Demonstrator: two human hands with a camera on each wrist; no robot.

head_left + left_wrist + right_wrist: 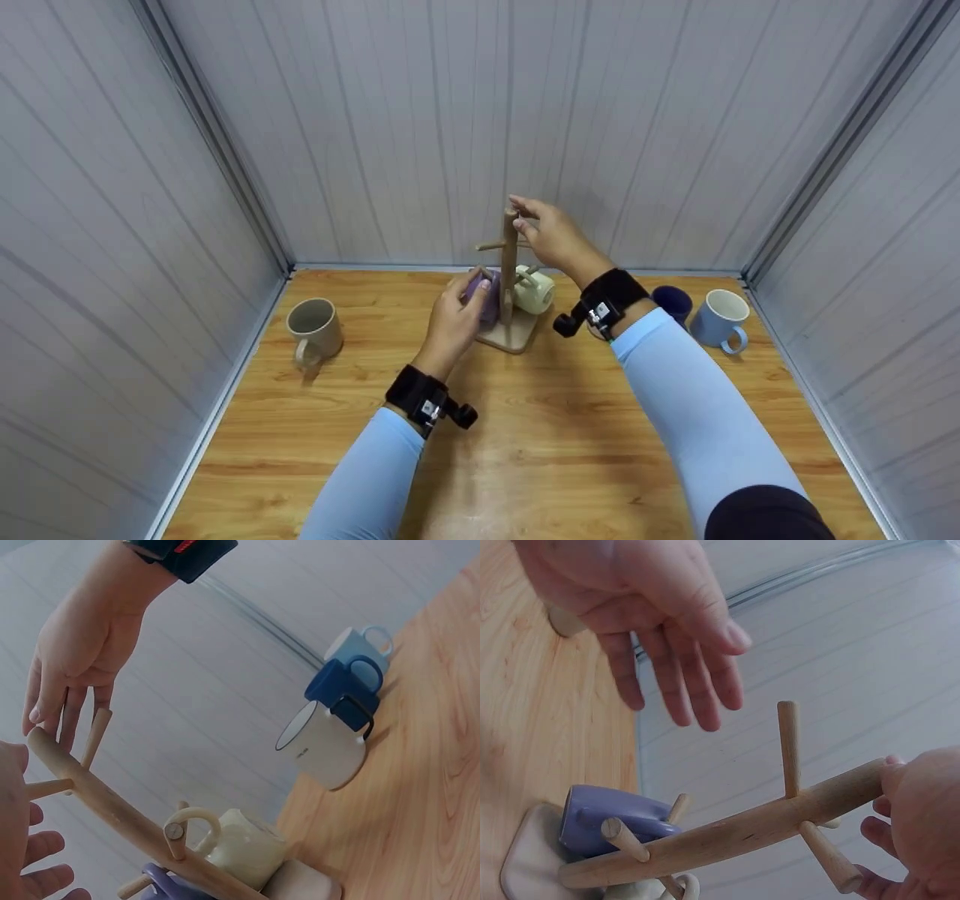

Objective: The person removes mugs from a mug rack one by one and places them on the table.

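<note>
A wooden mug tree stands at the back middle of the wooden table. A purple mug hangs on a low peg on its left side, and a cream mug hangs on its right. My left hand hovers just beside the purple mug. In the right wrist view its fingers are straight and clear of the mug. My right hand reaches to the top of the post, fingertips resting against it. Neither hand carries anything.
A beige mug stands at the left. A dark blue mug and a light blue mug stand at the right, with a white dark-rimmed mug near them. Grey panel walls close in three sides.
</note>
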